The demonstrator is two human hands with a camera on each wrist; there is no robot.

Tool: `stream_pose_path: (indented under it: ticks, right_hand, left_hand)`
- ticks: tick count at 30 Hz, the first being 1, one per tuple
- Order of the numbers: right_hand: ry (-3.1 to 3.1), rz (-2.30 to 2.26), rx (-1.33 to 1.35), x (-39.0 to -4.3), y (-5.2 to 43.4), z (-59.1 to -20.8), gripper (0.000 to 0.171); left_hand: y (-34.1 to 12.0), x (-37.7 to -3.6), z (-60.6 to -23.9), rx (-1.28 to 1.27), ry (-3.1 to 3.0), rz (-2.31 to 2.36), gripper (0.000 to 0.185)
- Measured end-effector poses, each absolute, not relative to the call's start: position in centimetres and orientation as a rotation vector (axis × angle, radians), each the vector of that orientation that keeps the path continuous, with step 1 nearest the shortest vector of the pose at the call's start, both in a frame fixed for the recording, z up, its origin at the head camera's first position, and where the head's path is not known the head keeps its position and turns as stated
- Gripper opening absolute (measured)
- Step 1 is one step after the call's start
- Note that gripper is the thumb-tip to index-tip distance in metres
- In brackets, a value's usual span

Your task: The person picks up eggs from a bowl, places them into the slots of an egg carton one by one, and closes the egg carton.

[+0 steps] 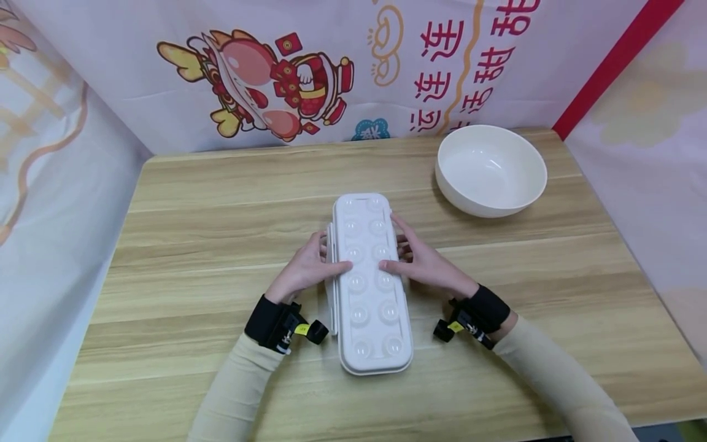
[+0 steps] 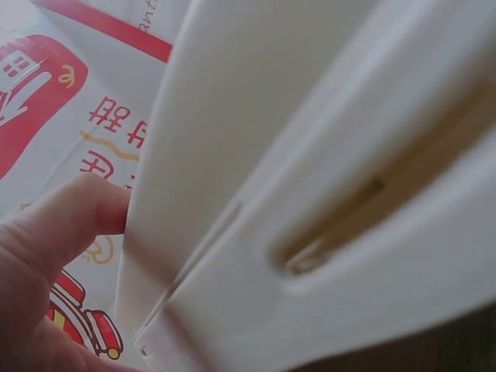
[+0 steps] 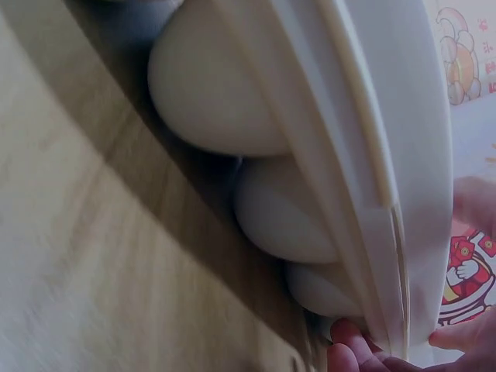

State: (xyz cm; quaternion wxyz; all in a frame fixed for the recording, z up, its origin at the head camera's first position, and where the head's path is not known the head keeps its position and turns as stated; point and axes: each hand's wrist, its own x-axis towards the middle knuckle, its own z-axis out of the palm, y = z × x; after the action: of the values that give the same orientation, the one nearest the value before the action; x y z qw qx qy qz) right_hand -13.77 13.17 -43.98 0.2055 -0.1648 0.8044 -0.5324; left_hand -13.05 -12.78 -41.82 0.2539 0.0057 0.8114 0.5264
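1. A white lidded egg tray (image 1: 372, 283), with two rows of domed cells in its lid, is seen lying lengthwise on the wooden table (image 1: 210, 202), in the middle and directly in front of the person.
2. The tray is held at mid-length by both hands. The left hand (image 1: 307, 267) is laid against its left edge with the thumb resting on the lid; the right hand (image 1: 421, 261) is set against the right edge in the same way.
3. The fingers of each hand are curled round the side of the tray and the thumbs are pressed on top, so the tray is clamped from both sides rather than lifted; its base appears to rest on the table.
4. In the right wrist view the rounded cups of the base and the seam between lid and base (image 3: 364, 194) are shown, with fingertips (image 3: 349, 341) placed at that seam. In the left wrist view a slot in the rim (image 2: 341, 221) is visible beside the thumb (image 2: 74, 213).
5. The step in hand is judged to be the working of the lid at its side seams; whether it is being opened or pressed shut cannot be told.
6. An even pull or press on both sides is called for next, with the base kept flat.
7. A white bowl (image 1: 490, 170) is stood well apart at the far right.
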Motion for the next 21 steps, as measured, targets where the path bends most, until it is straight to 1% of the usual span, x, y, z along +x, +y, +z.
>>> stream_pose_path:
  ticks: [6,16,21]
  right_hand:
    - [2.285,-1.441,-0.437,-14.25,13.1,-43.72,0.092]
    - [2.294,-1.422,-0.404,-14.43,13.01,-43.65,0.092]
    - [2.29,-1.42,-0.41,-14.4,12.92,-43.34,0.092]
  left_hand:
    - [-12.96,-13.3,-42.21,0.032,2.202,1.445,0.092]
    - [-12.93,-13.59,-42.62,0.094,2.229,1.384,0.081]
    - [-12.96,-13.66,-42.62,0.17,2.228,1.36,0.08]
